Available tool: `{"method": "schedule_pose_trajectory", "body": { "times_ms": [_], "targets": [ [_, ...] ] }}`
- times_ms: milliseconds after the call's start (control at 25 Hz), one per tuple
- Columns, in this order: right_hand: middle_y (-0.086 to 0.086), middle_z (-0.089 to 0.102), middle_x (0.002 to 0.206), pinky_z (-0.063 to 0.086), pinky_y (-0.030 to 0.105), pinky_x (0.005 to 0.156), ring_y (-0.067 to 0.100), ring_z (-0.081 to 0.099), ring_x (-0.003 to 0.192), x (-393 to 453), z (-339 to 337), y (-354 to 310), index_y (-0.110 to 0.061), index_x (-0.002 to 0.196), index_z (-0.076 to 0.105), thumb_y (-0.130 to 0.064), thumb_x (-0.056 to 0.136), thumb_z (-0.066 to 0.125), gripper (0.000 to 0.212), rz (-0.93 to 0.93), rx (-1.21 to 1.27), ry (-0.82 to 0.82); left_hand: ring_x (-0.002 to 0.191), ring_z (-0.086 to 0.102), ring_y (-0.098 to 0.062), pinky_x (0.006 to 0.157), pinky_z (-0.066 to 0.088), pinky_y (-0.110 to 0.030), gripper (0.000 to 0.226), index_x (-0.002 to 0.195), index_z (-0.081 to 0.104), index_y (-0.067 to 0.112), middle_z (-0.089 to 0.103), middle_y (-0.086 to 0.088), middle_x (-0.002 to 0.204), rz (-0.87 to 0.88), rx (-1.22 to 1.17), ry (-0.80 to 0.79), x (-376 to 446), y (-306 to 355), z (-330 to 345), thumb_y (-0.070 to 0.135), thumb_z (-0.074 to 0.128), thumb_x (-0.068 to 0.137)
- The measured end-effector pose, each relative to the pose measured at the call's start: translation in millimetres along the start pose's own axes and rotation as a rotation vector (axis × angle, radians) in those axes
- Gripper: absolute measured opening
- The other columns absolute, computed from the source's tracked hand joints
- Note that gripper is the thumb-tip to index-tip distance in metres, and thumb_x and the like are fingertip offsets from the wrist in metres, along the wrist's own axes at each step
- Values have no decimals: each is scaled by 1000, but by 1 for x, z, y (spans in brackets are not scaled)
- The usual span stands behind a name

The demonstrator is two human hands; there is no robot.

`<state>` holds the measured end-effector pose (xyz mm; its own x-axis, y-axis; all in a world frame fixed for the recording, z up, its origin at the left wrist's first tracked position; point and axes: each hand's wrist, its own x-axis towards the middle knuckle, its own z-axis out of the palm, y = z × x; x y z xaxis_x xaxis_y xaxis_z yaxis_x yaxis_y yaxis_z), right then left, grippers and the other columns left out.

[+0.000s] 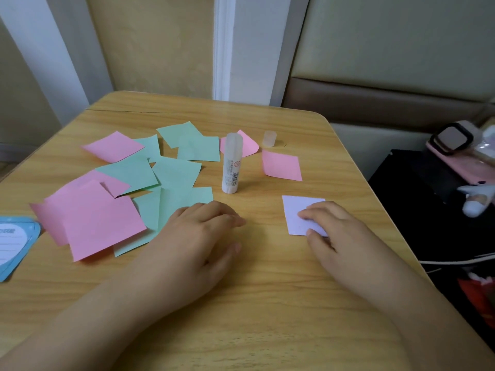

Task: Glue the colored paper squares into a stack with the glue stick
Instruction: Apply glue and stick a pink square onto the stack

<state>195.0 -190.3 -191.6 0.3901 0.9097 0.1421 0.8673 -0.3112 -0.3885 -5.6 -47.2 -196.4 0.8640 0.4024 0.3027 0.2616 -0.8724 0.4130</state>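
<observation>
Scene: my right hand (330, 227) presses a pale lilac paper square (300, 211) at 3 o'clock, fingers flat | my left hand (203, 236) rests relaxed, holding nothing | uncapped white glue stick (232, 163) upright at 12 | Tip: pin lilac firmly, glue edge to edge.

Wooden table (267, 303), beige walls (150, 44), white trim (223, 46), padded bench (388, 97)
</observation>
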Motion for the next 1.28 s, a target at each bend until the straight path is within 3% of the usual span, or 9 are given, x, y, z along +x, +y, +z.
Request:
{"method": "schedule_pose_trajectory", "body": {
  "times_ms": [160, 320, 480, 600, 680, 840, 1040, 1160, 1280],
  "targets": [
    [-19, 46, 117, 28, 3, 84, -3, 46, 107, 14, -11, -10, -23, 123, 56, -25, 93, 50, 31, -41, 31, 42, 94, 52, 2, 79, 38, -10, 47, 119, 62, 26, 56, 14, 112, -47, -34, 26, 0, -1, -8, 48, 38, 84],
    [-7, 49, 124, 31, 15, 84, 8, 49, 107, 84, -22, -11, -23, 131, 50, -19, 93, 52, 38, -62, -46, 102, 88, 47, 18, 71, 30, 4, 39, 123, 60, 30, 54, 17, 116, -86, -63, 65, 1, 0, -20, 44, 46, 88],
    [-1, 56, 121, 34, 19, 82, 12, 51, 101, 152, -13, 0, -18, 126, 55, -21, 92, 55, 34, 113, -50, 40, 81, 49, 16, 72, 36, -3, 34, 124, 56, 38, 50, 23, 118, -122, -97, 66, 3, -7, -24, 40, 52, 90],
    [-6, 58, 96, 35, 20, 70, 11, 48, 89, 178, 3, -3, -15, 111, 64, -27, 89, 61, 25, 203, 46, 98, 102, 53, 4, 86, 44, -15, 31, 118, 59, 38, 52, 24, 115, -152, -147, 102, 8, -12, -23, 44, 50, 89],
    [-3, 63, 96, 39, 24, 68, 14, 52, 89, 192, 15, -10, -13, 100, 68, -31, 86, 62, 23, 215, 42, 100, 106, 52, 3, 88, 45, -18, 30, 117, 59, 39, 51, 26, 114, -164, -174, 92, 11, -11, -24, 44, 50, 90],
    [7, 69, 97, 44, 26, 67, 20, 59, 86, 209, 31, -23, -7, 86, 69, -15, 84, 60, 12, 275, 76, 141, 103, 51, 6, 86, 44, -15, 30, 117, 59, 40, 49, 29, 113, -177, -186, 107, 13, -13, -24, 43, 51, 89],
    [-1, 63, 82, 34, 26, 62, 18, 57, 80, 170, -15, -32, -12, 79, 61, -14, 78, 60, 2, 198, 152, 543, 96, 50, 12, 72, 39, -6, 30, 113, 59, 42, 50, 31, 103, -223, -180, 143, 10, -11, -28, 47, 46, 86],
    [-2, 61, 75, 40, 34, 63, 21, 54, 74, 100, -39, -41, -14, 76, 57, -11, 74, 63, 7, 100, -15, 617, 87, 47, 19, 62, 38, -4, 30, 108, 62, 41, 50, 32, 92, -244, -186, 174, 9, -5, -32, 46, 44, 85],
    [-2, 58, 71, 35, 35, 62, 20, 49, 71, 25, -26, -54, -14, 71, 59, -8, 73, 59, 6, -175, -159, 569, 84, 52, 11, 65, 42, -9, 27, 103, 64, 37, 57, 26, 93, -258, -162, 188, 5, 0, -34, 43, 45, 84]
  ]
}}
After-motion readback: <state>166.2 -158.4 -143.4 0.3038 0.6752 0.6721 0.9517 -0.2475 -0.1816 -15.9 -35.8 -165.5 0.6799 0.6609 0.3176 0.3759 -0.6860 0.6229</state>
